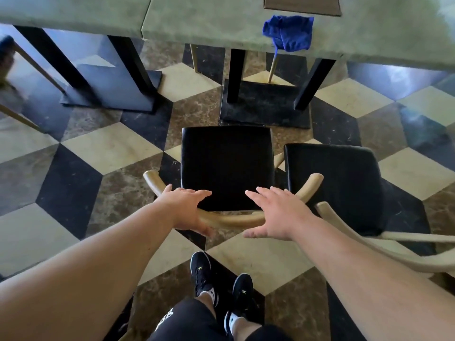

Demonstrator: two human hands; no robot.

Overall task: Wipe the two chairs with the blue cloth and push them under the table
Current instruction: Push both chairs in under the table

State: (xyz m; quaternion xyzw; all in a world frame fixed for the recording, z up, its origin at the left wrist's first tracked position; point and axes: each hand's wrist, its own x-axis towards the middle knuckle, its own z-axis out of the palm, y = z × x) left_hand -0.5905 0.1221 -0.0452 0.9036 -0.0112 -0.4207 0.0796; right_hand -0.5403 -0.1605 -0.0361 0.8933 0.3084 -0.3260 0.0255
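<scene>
Both open, left hand (187, 210) and right hand (273, 215) rest on the wooden back (234, 220) of the chair (226, 166), six o'clock; I judge it rigid, light

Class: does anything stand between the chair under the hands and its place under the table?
Yes. The black table base and its legs stand directly ahead of the chair. Nothing else visible does.

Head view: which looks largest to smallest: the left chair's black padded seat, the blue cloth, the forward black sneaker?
1. Black padded seat of the left chair
2. Blue cloth and forward black sneaker: about alike; the cloth lies farther away, so unranked.
</scene>
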